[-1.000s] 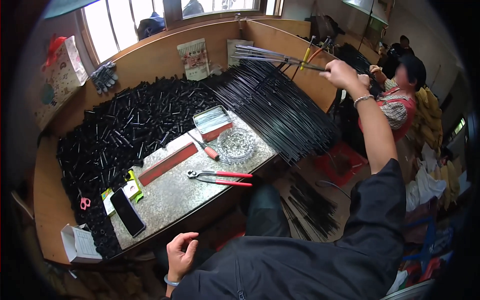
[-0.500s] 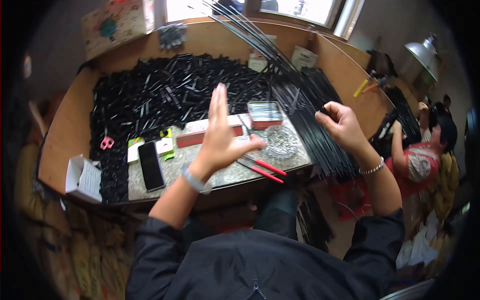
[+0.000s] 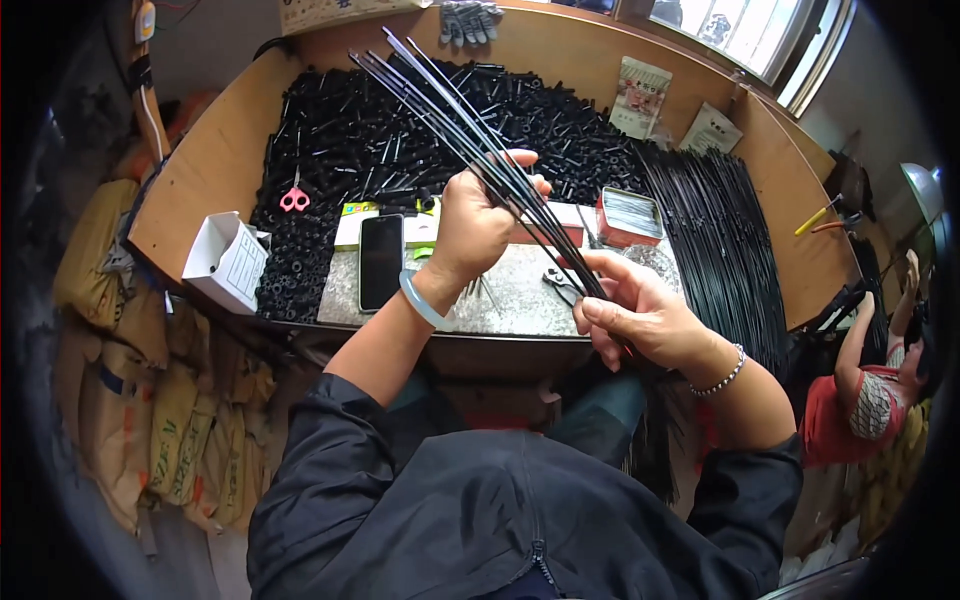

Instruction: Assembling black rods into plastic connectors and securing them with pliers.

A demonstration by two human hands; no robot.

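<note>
A bundle of long, thin black rods point(image 3: 425, 95) slants across in front of me, its far ends fanned out to the upper left. My left hand point(image 3: 470, 225) is closed around the bundle near its middle, thumb and fingertips showing past it. Around the lower end of the same rods curl the fingers of my right hand point(image 3: 645, 315). Beneath the hands lies a speckled stone slab point(image 3: 475, 310), where pliers point(image 3: 560, 285) rest, partly covered by the right hand. An open tin point(image 3: 630, 238) of thin metal pieces stands beyond that hand.
Short black tubular pieces point(image 3: 340, 130) fill the table's left and back, with pink scissors point(image 3: 295, 197) on them. A phone point(image 3: 381, 262) and a white box point(image 3: 225, 262) are at left. More black rods point(image 3: 715, 240) lie right, inside a wooden rim point(image 3: 205, 185). Another person point(image 3: 865, 395) sits far right.
My left hand was open with fingers stretched; now it grips the rods. The right hand has moved down and left. Rods that slanted at the upper right now lie across both hands. The view has shifted.
</note>
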